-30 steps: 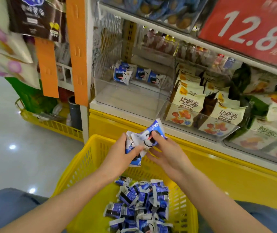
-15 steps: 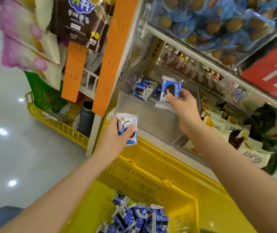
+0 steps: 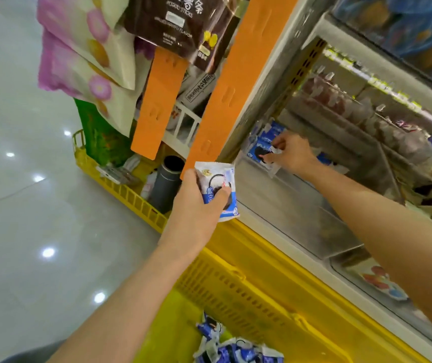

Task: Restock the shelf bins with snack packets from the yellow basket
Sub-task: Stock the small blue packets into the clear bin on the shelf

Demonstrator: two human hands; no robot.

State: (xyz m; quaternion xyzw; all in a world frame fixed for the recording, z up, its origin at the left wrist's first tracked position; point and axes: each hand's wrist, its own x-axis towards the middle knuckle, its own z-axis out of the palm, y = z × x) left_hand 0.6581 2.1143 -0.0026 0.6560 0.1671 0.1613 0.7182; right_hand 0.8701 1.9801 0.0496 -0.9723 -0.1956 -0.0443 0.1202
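My left hand (image 3: pixel 196 205) grips a blue-and-white snack packet (image 3: pixel 218 191) in front of the clear shelf bin (image 3: pixel 288 205). My right hand (image 3: pixel 292 151) reaches deep into that bin and pinches another blue-and-white packet (image 3: pixel 258 153) against the few packets standing at the bin's back left corner (image 3: pixel 269 131). The yellow basket (image 3: pixel 235 292) sits below, with several more blue packets (image 3: pixel 235 349) heaped in its bottom.
Orange strips (image 3: pixel 220 100) hang on the shelf post beside the bin. Large snack bags (image 3: pixel 84 48) hang at upper left. A second yellow basket (image 3: pixel 120 189) with a grey cylinder (image 3: pixel 167 184) stands on the shiny floor. Neighbouring bins at right hold other snacks (image 3: pixel 382 284).
My right hand has carried its packet further back and left into the bin, down to the packets there. The view has tilted and moved closer. My left hand still holds its packet.
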